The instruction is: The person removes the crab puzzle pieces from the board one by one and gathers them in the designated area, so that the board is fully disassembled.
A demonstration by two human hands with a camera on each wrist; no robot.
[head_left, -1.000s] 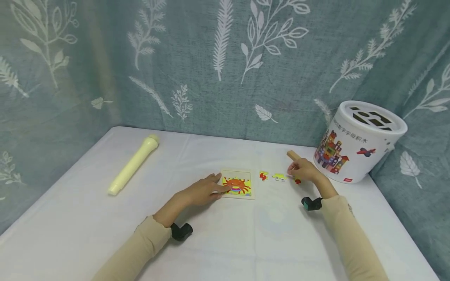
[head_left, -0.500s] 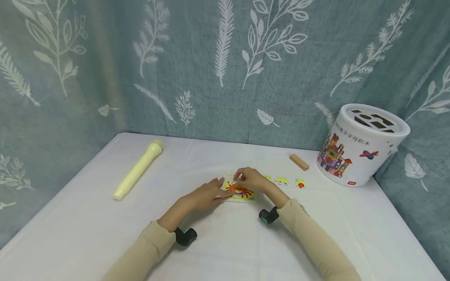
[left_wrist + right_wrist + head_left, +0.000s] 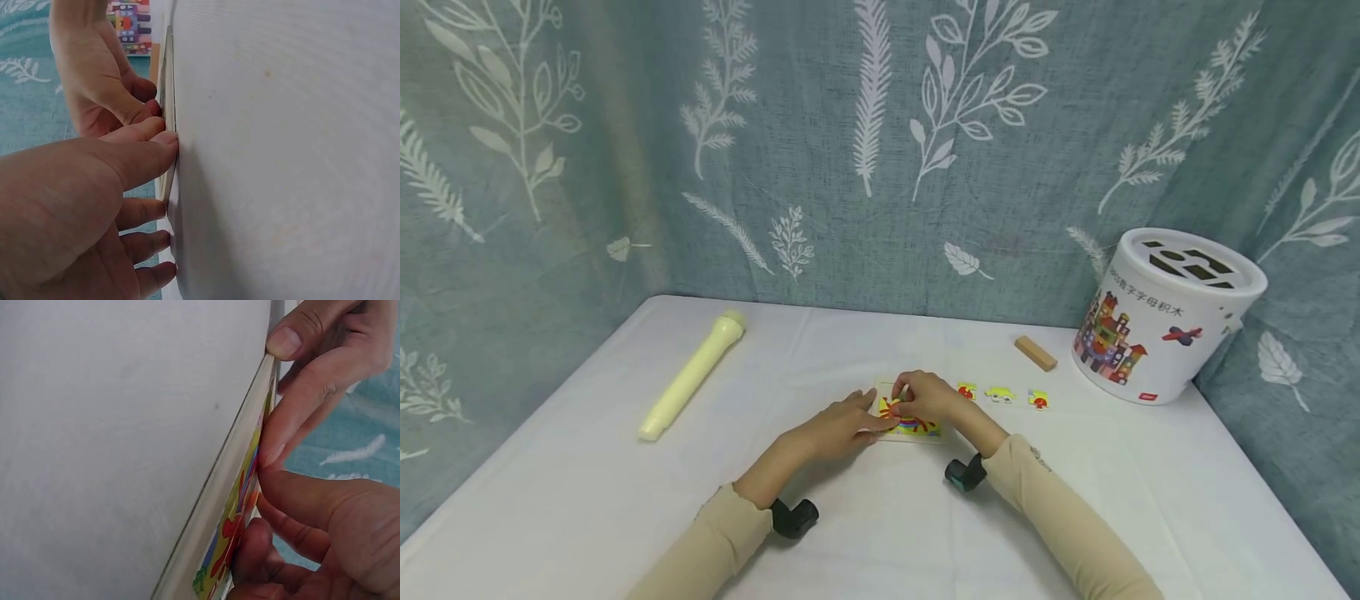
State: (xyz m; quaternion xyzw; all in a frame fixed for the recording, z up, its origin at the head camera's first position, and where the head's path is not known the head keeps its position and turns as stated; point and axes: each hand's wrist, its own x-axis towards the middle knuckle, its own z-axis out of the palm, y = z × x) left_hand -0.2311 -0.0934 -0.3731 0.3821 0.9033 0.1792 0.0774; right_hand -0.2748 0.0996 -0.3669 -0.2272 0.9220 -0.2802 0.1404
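Two hands at work on a puzzle (image 3: 219, 490) that lies flat on the white table (image 3: 880, 550), near its middle. The left hand (image 3: 842, 429) steadies the side nearest it: its thumb is at the frame's edge and its forefinger reaches onto the picture of a red, crab-like figure, the fingers extended and somewhat spread. The right hand (image 3: 928, 398) lies over the upper part of the picture, its fingers bent, with thumb and fingertips down at the surface, close to the left forefinger; whether a piece is pinched there cannot be told. To the right of the puzzle, three loose parts stand apart in a row: a red and yellow piece (image 3: 966, 391), a yellow piece (image 3: 1000, 394) and a corner piece (image 3: 1038, 399) with a red patch. Beyond them lies a wooden block (image 3: 1035, 353), near a printed white tub (image 3: 1168, 317) with cut-outs in its lid. A pale yellow rod (image 3: 692, 377) lies slantwise at the left; a leaf-patterned curtain (image 3: 820, 150) hangs behind.
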